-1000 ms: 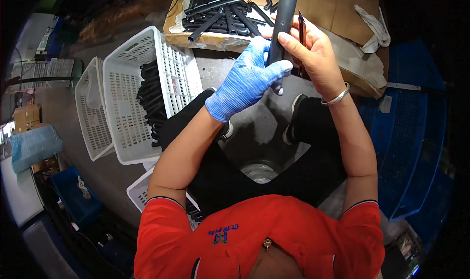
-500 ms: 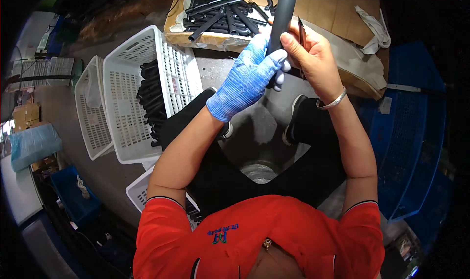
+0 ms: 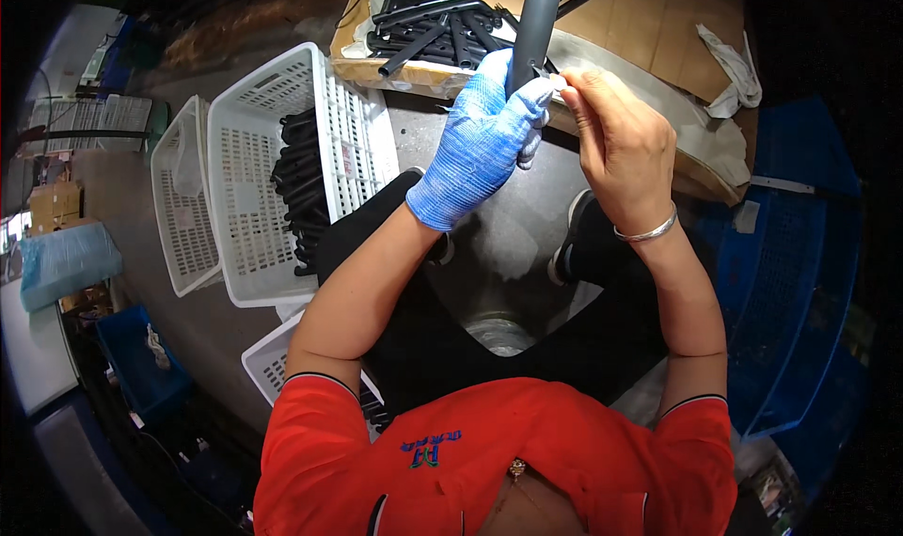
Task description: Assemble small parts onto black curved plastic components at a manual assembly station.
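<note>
Two hands of mine meet at one dark grey tube [image 3: 536, 23], held up in front of me over the near edge of a shallow cardboard box [image 3: 649, 28]. The tube leans a little to the right as it goes away from me, and its far end runs out of view at the top. My left hand [image 3: 475, 160], in a blue knitted glove, has its fingers closed around the lower end, the thumb lying across the side nearest me. My right hand [image 3: 630, 150] is bare, its fingers pinched together on a thin pointed tool [image 3: 539, 70]. Only the small tip shows, close by the tube just past my gloved thumb; I can't tell whether it touches. A silver bracelet [image 3: 649, 228] sits on my right wrist.

In the box, left of the tube I hold, lies a loose pile of black tubes [image 3: 428, 33], some of them bent. A crumpled white cloth [image 3: 738, 75] hangs at the box's right side. To my left stands a white plastic basket [image 3: 249, 226] with slotted walls, more black tubes [image 3: 301, 188] stacked inside it against the side nearer me. Another white basket [image 3: 181, 207] is just beyond it. On my right is a large blue crate [image 3: 781, 301]. Below my hands, between my black trouser legs [image 3: 602, 320], I see grey floor [image 3: 503, 235].
</note>
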Action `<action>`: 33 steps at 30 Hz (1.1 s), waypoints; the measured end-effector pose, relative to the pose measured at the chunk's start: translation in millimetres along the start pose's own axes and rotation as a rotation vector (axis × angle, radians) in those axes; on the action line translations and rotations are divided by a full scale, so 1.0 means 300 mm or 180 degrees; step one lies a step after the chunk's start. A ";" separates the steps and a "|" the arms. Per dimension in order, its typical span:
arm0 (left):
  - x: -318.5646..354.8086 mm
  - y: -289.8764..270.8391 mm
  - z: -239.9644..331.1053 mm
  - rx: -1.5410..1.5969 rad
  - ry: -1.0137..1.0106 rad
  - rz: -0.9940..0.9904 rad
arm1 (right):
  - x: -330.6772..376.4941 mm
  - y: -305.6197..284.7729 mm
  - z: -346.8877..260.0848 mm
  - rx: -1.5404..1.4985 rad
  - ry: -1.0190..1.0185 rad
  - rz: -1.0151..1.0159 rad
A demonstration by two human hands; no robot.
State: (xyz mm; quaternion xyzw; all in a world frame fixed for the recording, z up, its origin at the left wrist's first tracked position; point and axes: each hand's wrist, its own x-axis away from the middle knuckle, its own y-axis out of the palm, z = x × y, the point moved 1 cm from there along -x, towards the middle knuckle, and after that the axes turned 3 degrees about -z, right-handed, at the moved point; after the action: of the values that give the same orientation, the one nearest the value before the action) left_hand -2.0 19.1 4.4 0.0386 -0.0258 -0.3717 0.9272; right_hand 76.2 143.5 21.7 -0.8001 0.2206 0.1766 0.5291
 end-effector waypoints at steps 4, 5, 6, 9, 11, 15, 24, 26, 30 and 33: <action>-0.001 0.008 0.007 0.0204 -0.0181 -0.0053 | 0.002 0.001 0.003 0.0075 -0.0023 0.0024; -0.002 0.008 0.006 0.0204 -0.0183 -0.0055 | 0.002 0.001 0.003 0.0101 -0.0003 0.0008; -0.003 0.009 0.004 0.0281 -0.0239 -0.0059 | 0.003 0.001 0.002 0.0126 0.0017 -0.0007; -0.014 0.006 -0.019 0.0252 -0.0005 -0.0068 | 0.002 0.003 -0.001 0.0180 -0.0027 0.0007; -0.016 0.009 -0.019 0.0148 0.0282 -0.0077 | 0.003 0.003 -0.002 0.0179 -0.0013 -0.0012; -0.011 0.005 -0.011 0.0356 -0.0114 -0.0021 | 0.006 0.003 -0.004 0.0117 0.0021 -0.0077; -0.015 -0.021 -0.075 -0.2656 0.1874 0.0177 | 0.012 0.009 -0.021 0.0089 0.0049 -0.0004; -0.013 -0.018 -0.073 -0.2828 0.2110 0.0245 | 0.014 0.014 -0.020 0.0111 0.0028 0.0031; -0.004 -0.016 -0.062 -0.2991 0.2084 0.0338 | 0.015 0.019 -0.021 0.0157 -0.0044 0.0103; -0.001 -0.005 -0.059 -0.2698 0.1361 0.0237 | 0.013 0.023 -0.020 0.0211 -0.0080 0.0137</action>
State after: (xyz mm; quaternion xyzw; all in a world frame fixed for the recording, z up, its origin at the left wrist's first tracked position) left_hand -2.1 19.1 -13.3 -0.2684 0.3183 -0.2997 0.8584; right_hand 76.2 134.9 16.6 -0.7749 0.2369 0.1906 0.5541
